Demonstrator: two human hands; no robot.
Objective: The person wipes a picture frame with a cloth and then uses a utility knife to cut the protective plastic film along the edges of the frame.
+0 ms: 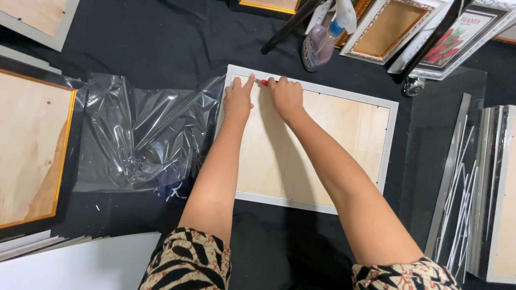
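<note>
A white picture frame (390, 140) lies face down on dark cloth, its plywood backing board (328, 145) up. Both my hands rest on the board at the frame's far left edge. My left hand (238, 98) lies flat with its fingers spread against the top rail. My right hand (286, 95) is curled around a small red-handled tool (264, 82), its tip at the frame's upper edge between the two hands.
Crumpled clear plastic wrap (134, 134) lies left of the frame. A gold-edged frame (32, 150) sits at far left. A spray bottle (322, 40) and several ornate frames (387, 27) stand at the back. Metal frame strips (462, 182) lie stacked at right.
</note>
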